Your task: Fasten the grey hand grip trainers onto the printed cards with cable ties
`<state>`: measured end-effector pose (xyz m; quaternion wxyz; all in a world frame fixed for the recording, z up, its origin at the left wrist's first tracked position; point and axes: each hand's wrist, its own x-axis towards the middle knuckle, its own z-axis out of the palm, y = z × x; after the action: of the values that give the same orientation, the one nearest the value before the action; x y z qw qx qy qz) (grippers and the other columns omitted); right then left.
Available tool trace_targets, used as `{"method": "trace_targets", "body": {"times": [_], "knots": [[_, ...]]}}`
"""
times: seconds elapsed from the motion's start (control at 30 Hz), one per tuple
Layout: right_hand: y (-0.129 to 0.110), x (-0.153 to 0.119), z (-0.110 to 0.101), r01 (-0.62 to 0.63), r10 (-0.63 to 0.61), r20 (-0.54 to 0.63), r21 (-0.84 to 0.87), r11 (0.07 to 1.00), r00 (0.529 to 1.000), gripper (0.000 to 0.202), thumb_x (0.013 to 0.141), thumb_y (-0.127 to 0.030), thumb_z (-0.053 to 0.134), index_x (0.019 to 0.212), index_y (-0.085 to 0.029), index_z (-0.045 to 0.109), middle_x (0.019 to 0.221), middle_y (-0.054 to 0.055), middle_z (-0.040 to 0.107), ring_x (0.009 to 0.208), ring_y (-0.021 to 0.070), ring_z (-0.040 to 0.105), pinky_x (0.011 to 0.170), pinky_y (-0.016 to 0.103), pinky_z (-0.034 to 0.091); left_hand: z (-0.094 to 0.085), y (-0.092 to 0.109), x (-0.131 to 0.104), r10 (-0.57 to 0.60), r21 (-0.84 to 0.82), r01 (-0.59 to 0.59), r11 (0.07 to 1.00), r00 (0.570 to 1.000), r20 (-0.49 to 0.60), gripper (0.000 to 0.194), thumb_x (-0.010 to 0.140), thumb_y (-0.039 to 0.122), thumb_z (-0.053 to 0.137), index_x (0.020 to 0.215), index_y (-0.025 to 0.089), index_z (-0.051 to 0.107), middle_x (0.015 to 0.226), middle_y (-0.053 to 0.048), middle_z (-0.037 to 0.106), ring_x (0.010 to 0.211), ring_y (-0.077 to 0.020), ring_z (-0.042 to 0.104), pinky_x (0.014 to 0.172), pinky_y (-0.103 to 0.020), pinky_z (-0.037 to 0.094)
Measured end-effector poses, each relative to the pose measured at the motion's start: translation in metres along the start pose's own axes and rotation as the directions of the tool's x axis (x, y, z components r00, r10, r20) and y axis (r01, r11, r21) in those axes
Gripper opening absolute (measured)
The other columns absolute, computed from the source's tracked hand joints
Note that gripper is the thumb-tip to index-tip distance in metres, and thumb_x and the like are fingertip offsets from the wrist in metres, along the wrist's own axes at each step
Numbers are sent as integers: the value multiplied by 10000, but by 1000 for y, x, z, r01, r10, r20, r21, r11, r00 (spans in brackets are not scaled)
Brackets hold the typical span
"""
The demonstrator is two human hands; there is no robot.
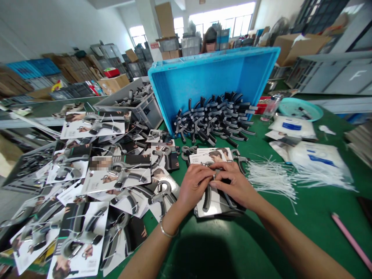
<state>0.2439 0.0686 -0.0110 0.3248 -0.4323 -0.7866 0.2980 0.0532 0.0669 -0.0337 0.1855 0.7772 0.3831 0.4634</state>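
Both hands meet over a hand grip trainer [207, 198] that lies on a stack of printed cards [213, 207] at the centre. My left hand [194, 186] has its fingers bent together on the top part of the trainer. From the other side my right hand [234, 184] pinches at the same spot, thumb and fingers close together. Whatever small thing is between the fingertips is hidden. White cable ties [271, 176] lie in a loose pile to the right of my right hand. Carded grip trainers [122, 174] are heaped at the left.
A tilted blue crate [200, 79] spills loose grip trainers [215, 116] behind the hands. Plastic bags [319, 159], a turquoise tray [300, 108] and a pink stick [351, 240] are at the right. A person [210, 40] is behind the crate.
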Motion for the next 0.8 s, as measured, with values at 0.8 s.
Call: {"method": "trace_targets", "body": {"times": [0.8], "knots": [[5, 0, 6, 5, -4, -82, 11, 1000, 997, 178, 898, -329, 688, 749, -232, 682, 1175, 18, 670, 1155, 262, 512, 1012, 447, 354, -19, 8, 8, 8, -54, 1, 999, 988, 157, 189, 966, 185, 566, 1094, 201, 705, 1033, -68, 699, 1004, -197, 592, 934, -363, 464]]}}
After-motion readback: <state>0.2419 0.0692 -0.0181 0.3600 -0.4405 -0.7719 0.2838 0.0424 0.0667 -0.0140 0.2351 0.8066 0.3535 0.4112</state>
